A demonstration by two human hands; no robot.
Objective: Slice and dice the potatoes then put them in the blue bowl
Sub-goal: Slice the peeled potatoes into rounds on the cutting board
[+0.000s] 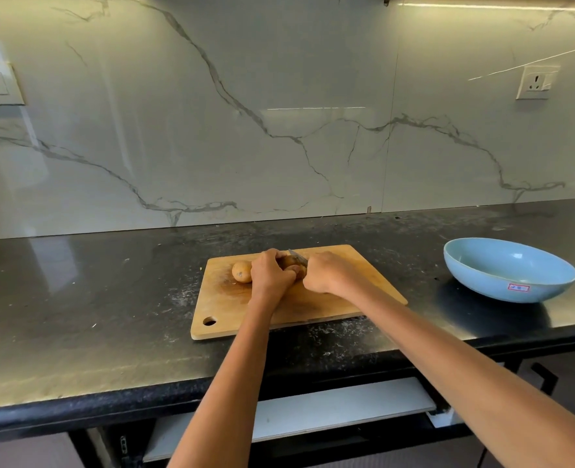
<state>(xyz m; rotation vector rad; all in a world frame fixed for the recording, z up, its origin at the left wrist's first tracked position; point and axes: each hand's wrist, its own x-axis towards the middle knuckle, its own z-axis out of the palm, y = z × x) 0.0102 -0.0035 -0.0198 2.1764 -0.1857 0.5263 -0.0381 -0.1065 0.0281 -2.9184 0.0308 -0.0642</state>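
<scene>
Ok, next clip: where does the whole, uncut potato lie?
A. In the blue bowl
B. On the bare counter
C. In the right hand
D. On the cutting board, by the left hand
D: the whole potato lies on the cutting board, just left of the left hand; the blue bowl holds nothing.

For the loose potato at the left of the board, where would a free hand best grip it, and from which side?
Judging by its pose, grip the loose potato across its rounded middle, coming from above and the left. It lies on the cutting board, its right side close against the left hand; the top and left are clear.
</scene>
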